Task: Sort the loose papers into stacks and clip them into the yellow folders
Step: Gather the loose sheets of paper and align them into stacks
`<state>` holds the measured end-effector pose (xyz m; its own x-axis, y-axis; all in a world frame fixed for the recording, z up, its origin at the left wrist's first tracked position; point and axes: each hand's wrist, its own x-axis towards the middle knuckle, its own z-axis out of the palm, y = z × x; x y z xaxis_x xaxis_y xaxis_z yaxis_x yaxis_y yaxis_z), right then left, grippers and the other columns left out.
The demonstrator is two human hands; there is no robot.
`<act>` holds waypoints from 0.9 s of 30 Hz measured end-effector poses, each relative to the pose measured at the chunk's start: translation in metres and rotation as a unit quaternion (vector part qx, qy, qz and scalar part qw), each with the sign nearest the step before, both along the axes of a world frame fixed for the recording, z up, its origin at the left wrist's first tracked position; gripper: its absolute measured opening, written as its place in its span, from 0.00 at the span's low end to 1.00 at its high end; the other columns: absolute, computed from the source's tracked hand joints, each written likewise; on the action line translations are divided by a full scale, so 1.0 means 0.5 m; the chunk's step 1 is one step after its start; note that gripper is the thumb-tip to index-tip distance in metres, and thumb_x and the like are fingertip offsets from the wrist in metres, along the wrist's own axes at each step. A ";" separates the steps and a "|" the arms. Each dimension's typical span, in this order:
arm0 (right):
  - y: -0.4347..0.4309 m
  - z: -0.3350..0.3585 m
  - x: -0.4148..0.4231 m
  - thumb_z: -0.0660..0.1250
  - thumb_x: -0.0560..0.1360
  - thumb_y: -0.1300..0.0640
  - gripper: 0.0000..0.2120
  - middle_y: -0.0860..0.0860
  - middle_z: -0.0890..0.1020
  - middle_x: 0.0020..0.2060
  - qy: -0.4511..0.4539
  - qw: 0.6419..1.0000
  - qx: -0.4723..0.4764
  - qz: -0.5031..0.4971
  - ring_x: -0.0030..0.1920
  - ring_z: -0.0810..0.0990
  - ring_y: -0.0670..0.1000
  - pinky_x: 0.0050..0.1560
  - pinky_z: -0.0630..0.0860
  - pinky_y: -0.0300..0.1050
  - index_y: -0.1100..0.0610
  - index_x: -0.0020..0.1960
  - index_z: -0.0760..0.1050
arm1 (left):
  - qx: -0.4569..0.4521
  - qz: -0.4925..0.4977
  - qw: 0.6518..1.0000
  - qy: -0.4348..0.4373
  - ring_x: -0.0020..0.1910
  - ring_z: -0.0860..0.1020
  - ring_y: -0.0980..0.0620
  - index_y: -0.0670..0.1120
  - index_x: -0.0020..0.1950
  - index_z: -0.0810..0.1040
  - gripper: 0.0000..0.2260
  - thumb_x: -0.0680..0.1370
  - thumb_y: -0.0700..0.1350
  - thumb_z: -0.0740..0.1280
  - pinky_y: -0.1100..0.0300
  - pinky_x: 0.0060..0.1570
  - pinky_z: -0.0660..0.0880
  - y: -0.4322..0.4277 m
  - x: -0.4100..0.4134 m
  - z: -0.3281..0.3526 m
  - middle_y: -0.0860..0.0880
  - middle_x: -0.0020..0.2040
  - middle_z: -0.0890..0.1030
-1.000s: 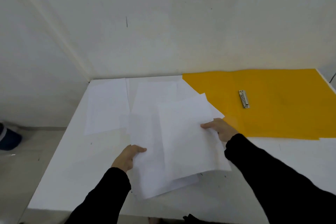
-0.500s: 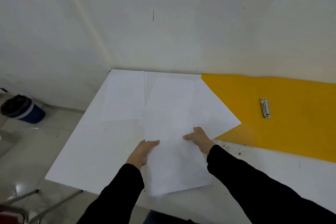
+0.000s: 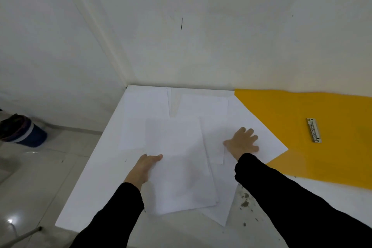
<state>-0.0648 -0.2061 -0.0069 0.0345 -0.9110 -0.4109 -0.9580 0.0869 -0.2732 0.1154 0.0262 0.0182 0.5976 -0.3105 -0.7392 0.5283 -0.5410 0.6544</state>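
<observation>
Several loose white sheets lie overlapping on the white table (image 3: 96, 185). My left hand (image 3: 146, 168) grips the left edge of a small stack of sheets (image 3: 181, 167), thumb on top. My right hand (image 3: 242, 142) lies flat with spread fingers on a slanted sheet (image 3: 267, 143) to the right of the stack. More sheets (image 3: 146, 104) lie at the back near the wall corner. An open yellow folder (image 3: 332, 157) lies flat at the right, with a metal clip (image 3: 313, 130) in its middle.
The table stands in a wall corner. Its left and near edges drop to a tiled floor. A dark blue bin (image 3: 24, 131) stands on the floor at the left. Small dark specks (image 3: 244, 202) dot the table near my right sleeve.
My right hand let go of the stack's right edge and moved right, now flat on a slanted sheet. My left hand still holds the stack. The view shifted leftward.
</observation>
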 end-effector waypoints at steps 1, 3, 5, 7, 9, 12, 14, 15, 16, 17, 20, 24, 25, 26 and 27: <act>0.001 0.002 0.004 0.73 0.70 0.48 0.33 0.56 0.62 0.67 0.015 1.000 0.002 -0.013 0.68 0.62 0.59 0.63 0.67 0.59 0.57 0.67 0.61 | 0.003 0.004 1.000 -0.006 0.51 0.80 0.40 0.37 0.66 0.69 0.25 0.72 0.40 0.74 0.48 0.49 0.78 0.006 0.026 -0.009 0.39 0.56 0.79; 0.006 -0.004 0.007 0.74 0.68 0.47 0.36 0.57 0.62 0.67 0.015 0.999 -0.001 -0.041 0.68 0.62 0.59 0.63 0.68 0.58 0.58 0.67 0.61 | 0.009 -0.008 1.000 -0.005 0.54 0.79 0.38 0.37 0.69 0.68 0.31 0.70 0.42 0.77 0.44 0.54 0.77 0.014 0.060 -0.015 0.38 0.60 0.78; 0.014 -0.013 0.007 0.75 0.68 0.48 0.34 0.57 0.63 0.65 0.004 0.998 -0.014 -0.059 0.66 0.64 0.60 0.61 0.70 0.55 0.59 0.66 0.62 | 0.021 -0.018 1.000 -0.010 0.58 0.78 0.37 0.37 0.69 0.68 0.34 0.68 0.43 0.78 0.41 0.59 0.75 0.020 0.086 -0.036 0.39 0.63 0.77; 0.019 -0.016 0.006 0.75 0.69 0.50 0.32 0.57 0.65 0.64 -0.015 0.998 -0.021 -0.061 0.64 0.66 0.59 0.59 0.71 0.53 0.60 0.64 0.62 | 0.035 -0.023 0.999 -0.015 0.62 0.75 0.37 0.37 0.68 0.67 0.31 0.70 0.43 0.76 0.40 0.64 0.70 0.016 0.089 -0.034 0.41 0.65 0.75; 0.012 -0.018 0.003 0.75 0.69 0.53 0.30 0.58 0.65 0.64 -0.039 0.996 -0.010 -0.080 0.64 0.66 0.59 0.59 0.71 0.53 0.60 0.64 0.62 | 0.052 -0.030 0.998 -0.031 0.66 0.71 0.37 0.36 0.70 0.64 0.31 0.73 0.42 0.74 0.42 0.68 0.66 0.002 0.076 -0.016 0.45 0.67 0.72; 0.000 -0.012 0.000 0.72 0.71 0.58 0.27 0.58 0.64 0.64 -0.041 0.994 -0.020 -0.097 0.64 0.65 0.60 0.59 0.71 0.53 0.59 0.64 0.63 | 0.051 -0.044 0.997 -0.032 0.68 0.70 0.38 0.35 0.72 0.62 0.31 0.74 0.40 0.73 0.44 0.69 0.65 -0.014 0.070 -0.015 0.41 0.68 0.70; -0.002 -0.009 0.003 0.69 0.72 0.59 0.22 0.58 0.65 0.64 0.000 0.996 -0.063 -0.061 0.63 0.67 0.59 0.59 0.69 0.53 0.59 0.63 0.65 | 0.043 -0.042 0.998 -0.036 0.67 0.71 0.38 0.35 0.72 0.62 0.31 0.74 0.39 0.72 0.44 0.68 0.67 -0.018 0.072 -0.023 0.40 0.68 0.71; -0.004 -0.007 0.010 0.68 0.73 0.60 0.20 0.58 0.66 0.63 0.004 0.996 -0.080 -0.031 0.62 0.68 0.59 0.59 0.69 0.52 0.59 0.62 0.66 | 0.041 -0.040 0.998 -0.032 0.68 0.70 0.38 0.36 0.72 0.62 0.31 0.74 0.39 0.72 0.43 0.68 0.66 -0.021 0.073 -0.026 0.40 0.68 0.71; -0.006 -0.008 0.018 0.66 0.73 0.61 0.18 0.58 0.67 0.62 -0.014 0.997 -0.078 -0.010 0.61 0.69 0.59 0.59 0.69 0.51 0.60 0.61 0.67 | 0.038 -0.032 0.998 -0.033 0.67 0.71 0.38 0.36 0.72 0.62 0.31 0.74 0.40 0.73 0.43 0.68 0.66 -0.022 0.073 -0.027 0.40 0.68 0.71; -0.009 -0.011 0.028 0.66 0.73 0.62 0.17 0.59 0.67 0.62 -0.045 0.997 -0.063 0.003 0.61 0.70 0.60 0.58 0.70 0.50 0.62 0.60 0.68 | 0.034 -0.036 0.998 -0.033 0.67 0.71 0.38 0.36 0.72 0.63 0.31 0.74 0.40 0.73 0.42 0.68 0.67 -0.025 0.074 -0.032 0.39 0.68 0.72; -0.027 -0.011 0.062 0.66 0.72 0.65 0.20 0.61 0.68 0.63 -0.181 0.982 0.026 -0.039 0.61 0.72 0.62 0.59 0.72 0.50 0.67 0.62 0.66 | 0.038 -0.041 0.998 -0.039 0.58 0.76 0.39 0.33 0.67 0.68 0.25 0.74 0.39 0.73 0.47 0.60 0.72 -0.036 0.069 -0.034 0.38 0.60 0.76; -0.049 -0.009 0.091 0.68 0.71 0.64 0.15 0.62 0.76 0.59 -0.244 0.962 0.088 -0.088 0.55 0.76 0.60 0.48 0.74 0.46 0.66 0.56 0.71 | 0.033 -0.050 0.997 -0.043 0.41 0.76 0.44 0.33 0.61 0.73 0.15 0.76 0.36 0.69 0.52 0.48 0.73 -0.057 0.053 -0.029 0.42 0.43 0.77; -0.052 -0.009 0.097 0.68 0.70 0.64 0.12 0.62 0.77 0.58 -0.245 0.960 0.092 -0.096 0.52 0.76 0.59 0.46 0.73 0.45 0.65 0.53 0.71 | 0.031 -0.050 0.997 -0.046 0.39 0.76 0.45 0.33 0.60 0.73 0.14 0.76 0.35 0.69 0.52 0.48 0.72 -0.061 0.052 -0.030 0.43 0.41 0.77; -0.053 -0.009 0.102 0.68 0.71 0.63 0.12 0.61 0.76 0.58 -0.237 0.962 0.096 -0.100 0.52 0.76 0.59 0.46 0.73 0.46 0.65 0.52 0.72 | 0.031 -0.047 0.997 -0.050 0.39 0.76 0.45 0.33 0.59 0.73 0.13 0.76 0.35 0.69 0.52 0.49 0.72 -0.063 0.051 -0.028 0.43 0.39 0.76; -0.054 -0.011 0.107 0.68 0.71 0.62 0.13 0.61 0.75 0.60 -0.224 0.964 0.100 -0.102 0.55 0.75 0.60 0.50 0.75 0.48 0.65 0.54 0.72 | 0.033 -0.047 0.997 -0.051 0.40 0.76 0.44 0.33 0.59 0.74 0.13 0.76 0.35 0.69 0.52 0.49 0.72 -0.063 0.051 -0.032 0.44 0.38 0.76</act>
<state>-0.0115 -0.2330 -0.0125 0.0776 -0.8221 -0.5640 -0.7046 0.3550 -0.6144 0.1409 -0.0055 0.0024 0.6417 -0.3211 -0.6965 0.4061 -0.6281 0.6637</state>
